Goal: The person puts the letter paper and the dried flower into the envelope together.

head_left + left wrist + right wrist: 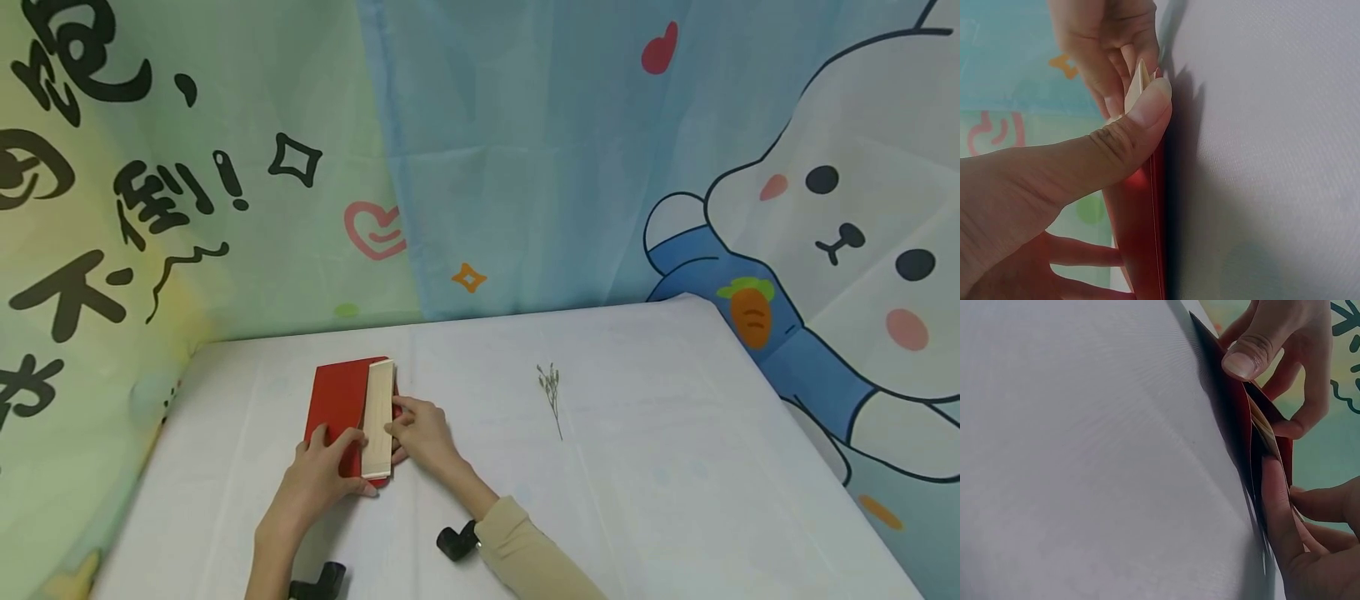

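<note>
A flat red envelope (339, 398) with rounded corners is on the white-covered table, left of centre. Along its right side lies a long strip of folded cream paper (379, 408). My left hand (318, 471) grips the envelope's lower end, thumb at the near edge beside the paper and fingertips on the top. From the right, my right hand (426, 435) pinches the cream paper at its outer edge. One of its fingers (1275, 500) sits in the gap between the layers, as the right wrist view shows. How far the paper reaches inside the envelope is hidden.
A thin dried flower sprig (551, 392) lies farther right on the white tablecloth (660, 467). Behind the table hangs a printed cloth (517, 167) with cartoon figures. A black camera piece (457, 542) is by the right wrist, another (321, 582) by the left.
</note>
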A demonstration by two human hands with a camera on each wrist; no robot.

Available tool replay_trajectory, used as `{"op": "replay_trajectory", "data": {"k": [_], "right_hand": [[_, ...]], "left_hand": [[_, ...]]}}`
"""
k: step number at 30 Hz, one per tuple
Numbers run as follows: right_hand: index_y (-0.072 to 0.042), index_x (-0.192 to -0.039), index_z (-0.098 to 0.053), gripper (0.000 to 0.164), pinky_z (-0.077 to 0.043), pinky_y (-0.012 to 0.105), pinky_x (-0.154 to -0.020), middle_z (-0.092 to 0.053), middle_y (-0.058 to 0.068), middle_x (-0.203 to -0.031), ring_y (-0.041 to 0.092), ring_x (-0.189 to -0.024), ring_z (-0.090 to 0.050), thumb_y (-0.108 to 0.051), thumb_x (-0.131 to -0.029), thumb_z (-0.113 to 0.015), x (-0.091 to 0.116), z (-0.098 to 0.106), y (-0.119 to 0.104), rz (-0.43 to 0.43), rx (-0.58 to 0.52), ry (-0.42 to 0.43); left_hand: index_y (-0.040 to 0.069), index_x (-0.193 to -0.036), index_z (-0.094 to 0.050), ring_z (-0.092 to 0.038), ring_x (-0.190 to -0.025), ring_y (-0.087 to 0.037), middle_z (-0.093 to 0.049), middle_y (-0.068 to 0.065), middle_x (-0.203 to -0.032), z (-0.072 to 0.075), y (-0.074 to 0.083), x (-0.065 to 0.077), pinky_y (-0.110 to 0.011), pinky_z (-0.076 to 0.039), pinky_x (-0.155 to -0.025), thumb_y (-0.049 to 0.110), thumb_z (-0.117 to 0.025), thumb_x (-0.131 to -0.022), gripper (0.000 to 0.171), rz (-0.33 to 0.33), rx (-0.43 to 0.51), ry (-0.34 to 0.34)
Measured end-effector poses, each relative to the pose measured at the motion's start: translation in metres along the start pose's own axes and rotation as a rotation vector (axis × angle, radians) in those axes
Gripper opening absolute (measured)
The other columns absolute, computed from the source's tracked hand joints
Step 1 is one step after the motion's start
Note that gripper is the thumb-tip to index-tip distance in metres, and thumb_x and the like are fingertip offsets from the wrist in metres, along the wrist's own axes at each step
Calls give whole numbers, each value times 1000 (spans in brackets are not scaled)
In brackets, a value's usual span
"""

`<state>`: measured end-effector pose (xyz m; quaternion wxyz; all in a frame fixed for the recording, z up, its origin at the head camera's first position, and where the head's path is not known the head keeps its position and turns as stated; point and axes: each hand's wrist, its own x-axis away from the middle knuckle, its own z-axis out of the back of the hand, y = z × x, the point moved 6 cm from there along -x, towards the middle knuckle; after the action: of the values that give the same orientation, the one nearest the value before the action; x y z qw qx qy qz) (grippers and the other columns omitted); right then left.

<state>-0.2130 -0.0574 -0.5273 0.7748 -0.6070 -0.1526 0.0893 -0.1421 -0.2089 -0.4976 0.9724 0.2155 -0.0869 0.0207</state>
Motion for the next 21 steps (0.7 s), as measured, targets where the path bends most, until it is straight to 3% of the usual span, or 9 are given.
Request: {"op": "replay_trajectory", "data": {"k": [9,21], "right_hand": [[8,-143,-54,55,-60,35,-51,-75,15,-86,33,-60,-74,10,-89,-69,0,-9,-2,-31,-110,-67],[8,-137,-58,55,-60,30,-53,-74,14,-90,27,-66,-75,11,-85,-73,-3,-14,-4,-7,-32,-40]], "left_hand": [[21,-125,-63,-47,-121,-60,-45,-35,-141,1,0,1,-66,-56,-82,37,-95,-69,67,-11,0,3],[21,-128,-62,-47,-120,-59,-44,-35,-140,1,0,0,-64,-57,-79,37,-94,-70,68,-14,3,3]]}}
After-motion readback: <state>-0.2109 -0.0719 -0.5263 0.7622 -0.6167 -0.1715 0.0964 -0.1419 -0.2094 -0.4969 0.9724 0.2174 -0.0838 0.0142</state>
